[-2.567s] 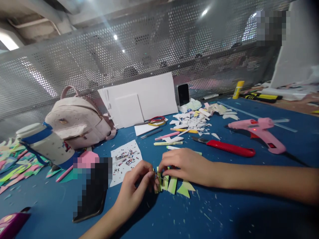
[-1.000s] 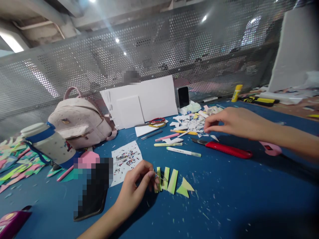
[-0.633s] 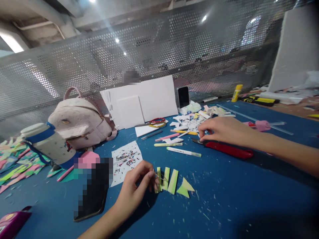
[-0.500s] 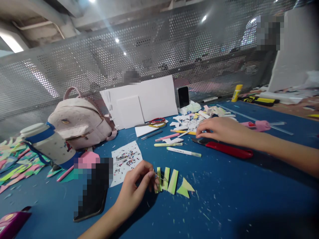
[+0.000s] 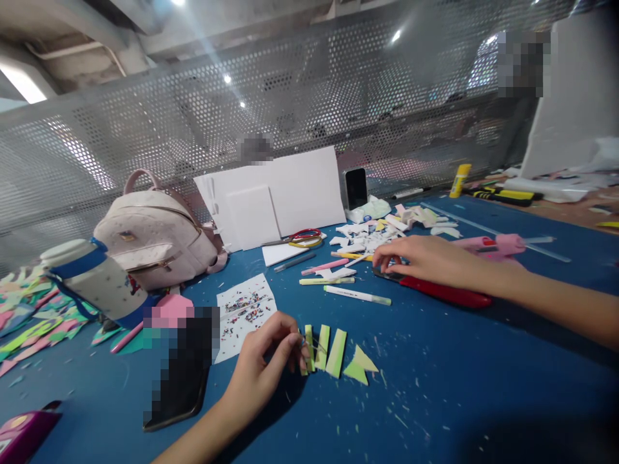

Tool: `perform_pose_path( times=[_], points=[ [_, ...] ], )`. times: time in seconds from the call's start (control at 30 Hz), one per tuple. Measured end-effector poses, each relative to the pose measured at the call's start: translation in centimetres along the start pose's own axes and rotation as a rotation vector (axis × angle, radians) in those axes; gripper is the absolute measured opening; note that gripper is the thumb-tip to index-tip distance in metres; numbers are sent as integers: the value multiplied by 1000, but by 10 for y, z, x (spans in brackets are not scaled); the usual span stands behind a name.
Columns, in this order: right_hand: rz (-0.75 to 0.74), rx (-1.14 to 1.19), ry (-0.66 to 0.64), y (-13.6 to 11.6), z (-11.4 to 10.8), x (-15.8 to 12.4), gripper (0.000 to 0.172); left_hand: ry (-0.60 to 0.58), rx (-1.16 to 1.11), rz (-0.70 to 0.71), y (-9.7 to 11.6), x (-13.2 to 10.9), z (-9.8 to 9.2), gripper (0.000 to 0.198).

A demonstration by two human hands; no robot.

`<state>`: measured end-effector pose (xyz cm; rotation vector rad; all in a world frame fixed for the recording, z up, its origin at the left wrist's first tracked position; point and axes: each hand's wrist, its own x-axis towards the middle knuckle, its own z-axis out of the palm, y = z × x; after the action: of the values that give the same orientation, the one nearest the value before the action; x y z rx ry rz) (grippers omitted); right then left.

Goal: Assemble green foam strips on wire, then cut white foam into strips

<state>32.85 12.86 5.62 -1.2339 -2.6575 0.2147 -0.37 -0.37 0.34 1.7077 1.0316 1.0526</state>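
My left hand (image 5: 273,354) rests on the table with its fingers pinched. A thin shiny piece sticks out from them, its kind not clear. Under and beside these fingertips stand light-green strips (image 5: 336,353) in a row, with two green triangular scraps (image 5: 358,366) to their right. My right hand (image 5: 411,256) is curved palm-down, fingers bent and slightly apart. It hovers over the black front end of a red utility knife (image 5: 447,293), close to an orange pencil (image 5: 355,256). Whether its fingertips touch either one is not clear. A white-and-green marker (image 5: 358,295) lies between the hands.
White paper scraps (image 5: 362,237) heap behind my right hand. Scissors (image 5: 302,238) lie before white boards (image 5: 309,193). A sheet with glittery bits (image 5: 244,316) and a dark phone (image 5: 181,380) are left of my left hand. A bottle (image 5: 97,283) and backpack (image 5: 155,232) stand farther left.
My right hand has shifted slightly left and down, closer to the front of the utility knife. My left hand and the green strips stay where they were.
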Motion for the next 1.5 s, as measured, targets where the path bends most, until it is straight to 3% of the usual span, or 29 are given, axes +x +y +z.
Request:
perform_pose_path(
  times=[0.2,0.43,0.6,0.77,0.93,1.23,1.5],
  points=[
    [-16,12,21,-1,14,-3,18,1,7,-3,1,0,-1,21],
    [-87,-277,137,-4,36,-18,22,2,0,-12,3,0,1,21],
    [-99,-154,162,-1,47,-42,30,-3,-9,-12,2,0,1,21],
    [-124,-18,90,5,37,-66,34,-4,-1,-8,1,0,1,22],
    [-59,-15,165,8,23,-73,34,-4,3,2,0,-1,2,22],
    [-63,-3,42,8,52,-68,61,-5,-13,-3,1,0,2,21],
    [-55,-1,24,6,44,-88,58,0,3,6,1,-1,1,22]
  ],
)
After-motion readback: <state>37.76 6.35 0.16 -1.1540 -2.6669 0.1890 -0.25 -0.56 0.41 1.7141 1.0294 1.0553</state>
